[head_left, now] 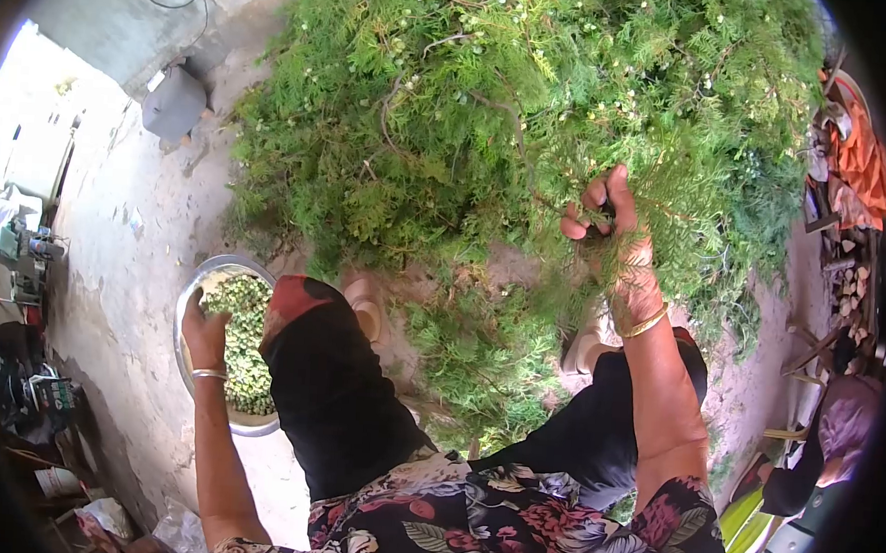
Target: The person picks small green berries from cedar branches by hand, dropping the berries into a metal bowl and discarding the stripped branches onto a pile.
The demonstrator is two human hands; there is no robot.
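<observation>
My right hand (614, 220) is raised in front of the heap, its fingers curled round a leafy conifer branch (671, 223) whose fine green sprays hang over the wrist. Behind it rises a large pile of cut conifer branches (369, 162), dotted with small pale cones. On my left, a round metal basin (182, 353) holds many small green cones (242, 331). My left hand (204, 332) is over the basin's left side, thumb and fingers apart, with nothing visible in it. More loose green branches (479, 354) lie on the ground between my legs.
A grey block-like object (174, 104) stands on the concrete floor (128, 260) at upper left. Assorted items and bags line the left edge. At right are an orange cloth (863, 163), stacked firewood (851, 288) and another person's purple sleeve (846, 423).
</observation>
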